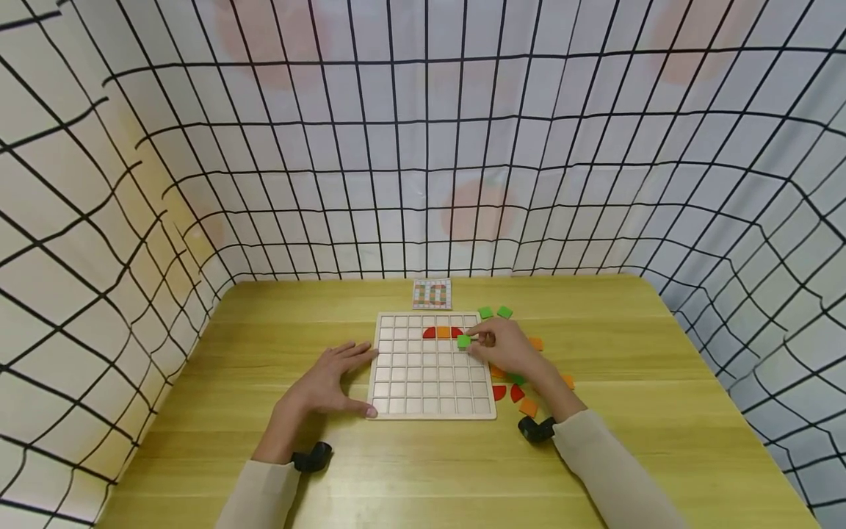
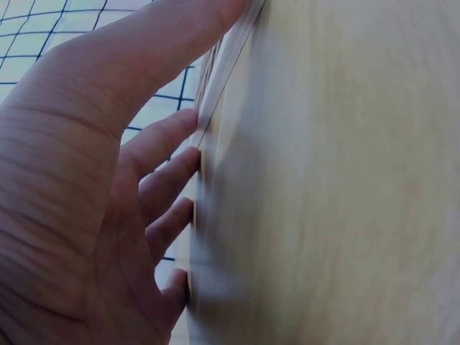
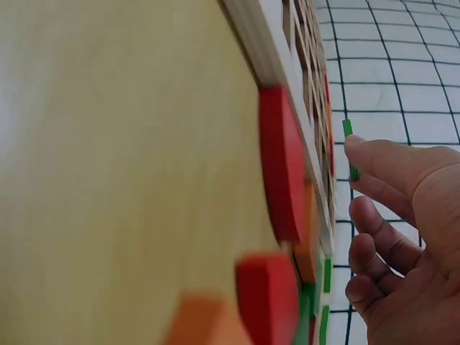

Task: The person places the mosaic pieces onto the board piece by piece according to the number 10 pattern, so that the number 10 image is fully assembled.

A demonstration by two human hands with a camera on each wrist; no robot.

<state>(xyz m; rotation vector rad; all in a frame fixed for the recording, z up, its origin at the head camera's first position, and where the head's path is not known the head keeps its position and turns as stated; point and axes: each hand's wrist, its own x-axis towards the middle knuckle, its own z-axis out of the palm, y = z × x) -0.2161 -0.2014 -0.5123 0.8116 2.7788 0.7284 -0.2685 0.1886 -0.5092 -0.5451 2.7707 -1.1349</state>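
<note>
Tabletop, green tile in right hand

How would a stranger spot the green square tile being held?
On the yellowish wooden table, find the pale wooden board with a square grid. Toward its far right corner, the person's right-hand grip pinches a thin, flat green square tile. Unlike the two green square tiles lying beside that corner, this one is held.

The right hand is partly hiding a green piece. The right wrist view is cutting off a blurred orange piece. The card is showing unreadably small marks.
</note>
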